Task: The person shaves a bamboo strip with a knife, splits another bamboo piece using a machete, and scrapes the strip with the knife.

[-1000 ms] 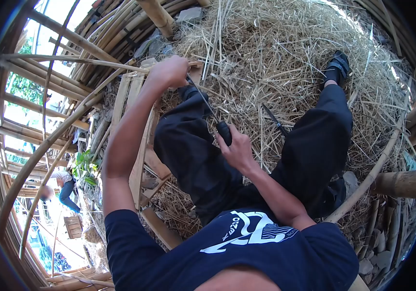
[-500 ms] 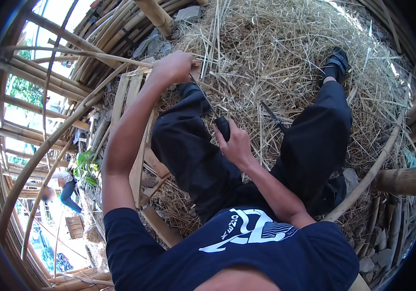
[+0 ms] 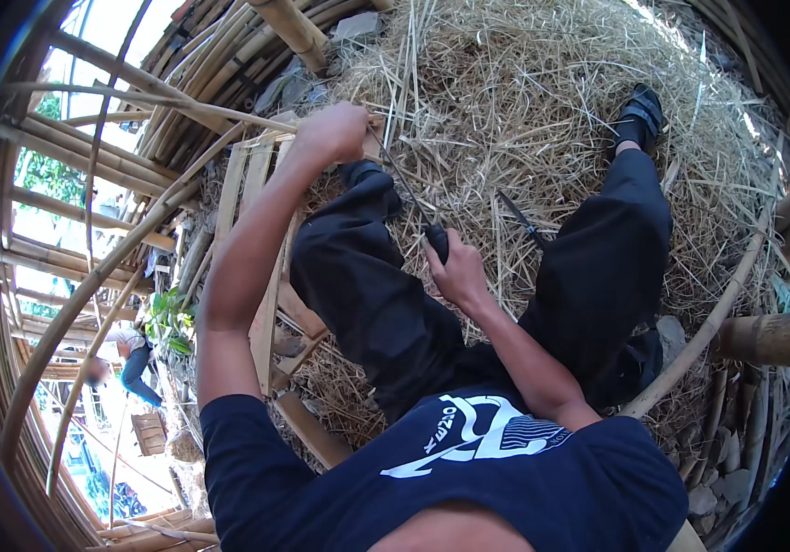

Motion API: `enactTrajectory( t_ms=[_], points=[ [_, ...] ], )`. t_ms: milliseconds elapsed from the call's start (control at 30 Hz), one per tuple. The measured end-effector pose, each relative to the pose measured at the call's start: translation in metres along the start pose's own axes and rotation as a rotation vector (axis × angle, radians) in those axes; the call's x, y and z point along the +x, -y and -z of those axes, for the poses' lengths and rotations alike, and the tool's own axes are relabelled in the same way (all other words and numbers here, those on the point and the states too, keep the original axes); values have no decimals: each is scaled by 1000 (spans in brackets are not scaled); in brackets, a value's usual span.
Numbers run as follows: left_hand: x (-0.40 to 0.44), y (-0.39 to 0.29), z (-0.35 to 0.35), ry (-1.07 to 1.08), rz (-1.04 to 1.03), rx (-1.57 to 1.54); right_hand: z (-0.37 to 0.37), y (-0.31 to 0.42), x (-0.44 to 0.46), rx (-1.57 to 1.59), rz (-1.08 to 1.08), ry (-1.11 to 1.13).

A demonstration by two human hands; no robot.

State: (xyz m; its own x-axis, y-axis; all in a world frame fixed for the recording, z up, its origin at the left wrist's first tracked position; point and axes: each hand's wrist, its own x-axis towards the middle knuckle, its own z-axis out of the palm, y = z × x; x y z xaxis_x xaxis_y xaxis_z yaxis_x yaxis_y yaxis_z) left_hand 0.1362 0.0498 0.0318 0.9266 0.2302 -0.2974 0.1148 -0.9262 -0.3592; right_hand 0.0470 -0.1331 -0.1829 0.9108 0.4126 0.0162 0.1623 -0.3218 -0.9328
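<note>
My left hand (image 3: 335,133) is closed round a long thin bamboo strip (image 3: 201,106), which runs off to the left. In my right hand (image 3: 459,271) is the black handle (image 3: 436,242) of a tool with a long, narrow dark blade. That blade (image 3: 402,179) slants up to the left, its far end close beside my left hand; whether it touches the strip I cannot tell. Another dark, narrow blade-like piece (image 3: 521,218) lies on the straw by my right knee.
Dry straw and shavings (image 3: 505,120) cover the ground between my legs. Wooden slats (image 3: 261,184) stand by my left leg. Bamboo poles (image 3: 91,239) form a frame at left, with a person (image 3: 132,359) beyond it. A bamboo pole end (image 3: 767,339) juts in at right.
My right hand and the tool handle have shifted slightly right, away from my left hand. My left hand has barely moved and keeps its hold on the strip.
</note>
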Motion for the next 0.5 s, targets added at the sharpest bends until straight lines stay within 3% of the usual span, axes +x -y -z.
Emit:
enactTrajectory(
  t_ms=[300, 400, 500],
  points=[
    [1, 0, 3, 94, -14, -3, 7, 30, -7, 40, 128, -59],
    [-5, -4, 1, 8, -2, -1, -3, -1, 2, -34, -68, 2],
    [-1, 5, -5, -22, -45, 10, -5, 1, 1, 2, -47, -8]
  ],
)
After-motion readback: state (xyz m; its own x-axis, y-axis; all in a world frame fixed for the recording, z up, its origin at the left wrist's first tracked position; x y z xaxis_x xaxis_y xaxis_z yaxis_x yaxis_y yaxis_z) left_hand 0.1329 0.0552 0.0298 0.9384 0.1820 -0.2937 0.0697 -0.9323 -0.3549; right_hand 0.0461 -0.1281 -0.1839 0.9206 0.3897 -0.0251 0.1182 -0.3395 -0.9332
